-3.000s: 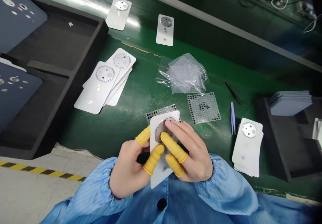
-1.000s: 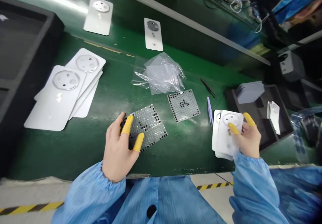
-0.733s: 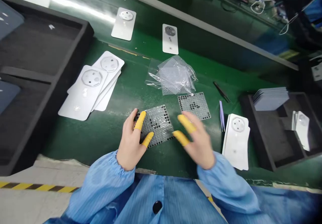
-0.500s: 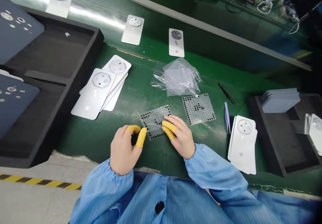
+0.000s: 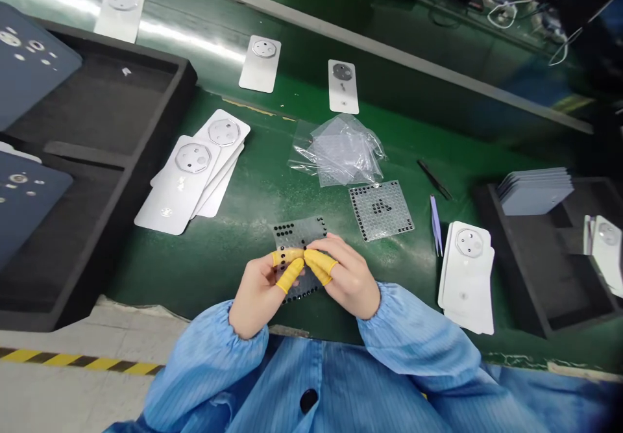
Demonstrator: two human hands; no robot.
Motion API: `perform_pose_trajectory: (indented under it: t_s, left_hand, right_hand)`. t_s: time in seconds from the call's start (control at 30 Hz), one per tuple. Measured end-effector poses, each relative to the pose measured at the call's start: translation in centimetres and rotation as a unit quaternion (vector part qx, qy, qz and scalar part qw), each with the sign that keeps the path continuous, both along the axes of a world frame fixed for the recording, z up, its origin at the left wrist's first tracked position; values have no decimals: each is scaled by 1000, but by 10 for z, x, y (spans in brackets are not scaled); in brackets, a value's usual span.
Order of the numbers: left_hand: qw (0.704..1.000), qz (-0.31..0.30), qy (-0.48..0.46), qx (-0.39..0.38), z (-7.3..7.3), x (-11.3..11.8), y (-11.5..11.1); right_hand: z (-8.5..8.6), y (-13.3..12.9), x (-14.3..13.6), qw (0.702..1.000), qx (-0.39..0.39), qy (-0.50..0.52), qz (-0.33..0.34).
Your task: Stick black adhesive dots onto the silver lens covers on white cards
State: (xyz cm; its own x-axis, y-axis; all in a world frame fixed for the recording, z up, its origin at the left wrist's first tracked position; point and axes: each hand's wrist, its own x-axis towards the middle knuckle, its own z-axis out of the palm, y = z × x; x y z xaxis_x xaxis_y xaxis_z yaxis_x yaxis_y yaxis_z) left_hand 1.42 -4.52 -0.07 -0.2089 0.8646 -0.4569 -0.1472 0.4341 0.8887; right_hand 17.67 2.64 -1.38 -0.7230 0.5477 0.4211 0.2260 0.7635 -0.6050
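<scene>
My left hand (image 5: 260, 290), with yellow finger cots on thumb and index finger, pinches at the clear sheet with black dots (image 5: 285, 230). My right hand (image 5: 348, 277), also in yellow cots, has its fingertips pressed together against the left ones over the middle of that sheet. Whatever is between the right fingertips is too small to make out. The sheet is partly hidden under both hands. Just to the right lies a second clear dotted sheet (image 5: 382, 211), flat on the green table (image 5: 233, 251). Behind them is a pile of clear plastic film (image 5: 346, 150).
White phone-shaped panels (image 5: 168, 202) are stacked at left, others (image 5: 467, 284) at right. Purple tweezers (image 5: 435, 225) and dark tweezers (image 5: 435, 178) lie at right. Black trays (image 5: 160, 128) flank the table, holding dark blue panels (image 5: 34, 63). Single white panels (image 5: 260, 63) lie at the back.
My left hand has moved right and its thumb and index finger have closed, meeting the right fingertips. The dotted sheet between my hands has turned and come slightly nearer me.
</scene>
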Motion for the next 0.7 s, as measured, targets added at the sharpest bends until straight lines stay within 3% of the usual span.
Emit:
perform_pose_trajectory:
  t_s: [0.13, 0.27, 0.37, 0.43, 0.5, 0.53, 0.6, 0.7]
  left_hand:
    - [997, -46, 56, 30, -15, 2, -1]
    - [990, -55, 126, 37, -21, -10, 0]
    - [960, -82, 268, 5, -1, -35, 0]
    - [902, -115, 415, -13, 25, -53, 14]
    - [844, -120, 522, -5, 54, -62, 52]
    - [831, -107, 546, 15, 66, -61, 81]
    - [837, -116, 532, 51, 80, -45, 153]
    - [850, -104, 513, 65, 82, 1, 261]
  right_hand:
    - [-12, -3, -5, 999, -34, 16, 9]
    - [-18, -1, -13, 988, -125, 75, -54]
    - [-19, 2, -13, 988, -97, 85, -80]
    - [-19, 1, -11, 994, -58, 77, -60]
    - [-18, 1, -10, 996, -33, 75, -43]
    - [-18, 0, -10, 996, -26, 77, -41]
    - [-16, 0, -11, 995, -17, 85, -47]
    - [-16, -1, -13, 995, -8, 87, -58]
